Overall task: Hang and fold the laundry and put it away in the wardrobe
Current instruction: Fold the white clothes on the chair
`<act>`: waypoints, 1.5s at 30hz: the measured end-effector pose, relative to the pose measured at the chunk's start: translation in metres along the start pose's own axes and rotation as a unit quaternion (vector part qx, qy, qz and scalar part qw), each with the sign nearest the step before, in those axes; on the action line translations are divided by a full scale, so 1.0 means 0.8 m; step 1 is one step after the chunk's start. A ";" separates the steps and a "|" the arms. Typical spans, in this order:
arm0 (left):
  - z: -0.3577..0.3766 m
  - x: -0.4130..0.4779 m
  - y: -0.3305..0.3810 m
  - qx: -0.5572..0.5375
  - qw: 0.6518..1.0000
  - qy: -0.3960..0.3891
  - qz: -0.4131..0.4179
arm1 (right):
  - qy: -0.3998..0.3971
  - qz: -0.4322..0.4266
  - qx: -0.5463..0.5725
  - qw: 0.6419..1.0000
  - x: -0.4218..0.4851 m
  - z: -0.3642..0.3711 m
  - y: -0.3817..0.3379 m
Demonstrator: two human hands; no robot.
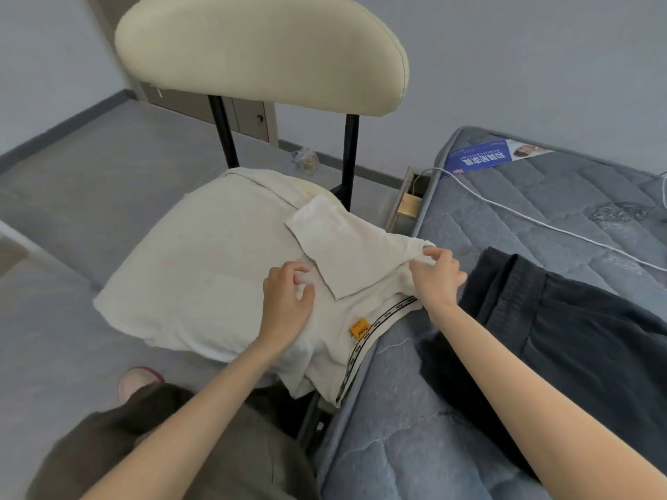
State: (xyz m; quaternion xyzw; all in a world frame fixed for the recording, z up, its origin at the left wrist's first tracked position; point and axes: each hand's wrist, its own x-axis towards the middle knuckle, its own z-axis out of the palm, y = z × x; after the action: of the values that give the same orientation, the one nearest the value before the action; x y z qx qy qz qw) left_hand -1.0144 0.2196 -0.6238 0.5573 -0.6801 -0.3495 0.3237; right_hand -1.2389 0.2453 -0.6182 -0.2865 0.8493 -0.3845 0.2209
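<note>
The left hand and right hand each pinched the white cloth T-shirt on the cream padded chair's seat

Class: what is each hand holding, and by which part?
The right hand pinches the cream garment at its edge beside the mattress. The left hand lies curled on the same garment by the folded flap; whether it grips cloth cannot be told.
</note>
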 end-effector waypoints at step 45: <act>-0.015 -0.159 -0.027 -0.588 0.624 0.098 -0.506 | 0.020 -0.045 -0.164 0.985 -0.005 0.045 -0.002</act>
State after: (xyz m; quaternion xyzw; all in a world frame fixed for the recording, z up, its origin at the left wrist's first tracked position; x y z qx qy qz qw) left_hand -0.9715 0.3406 -0.6416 0.5355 0.0944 -0.7271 0.4192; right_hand -1.2140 0.2284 -0.6382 -0.3486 0.8915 -0.2553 0.1361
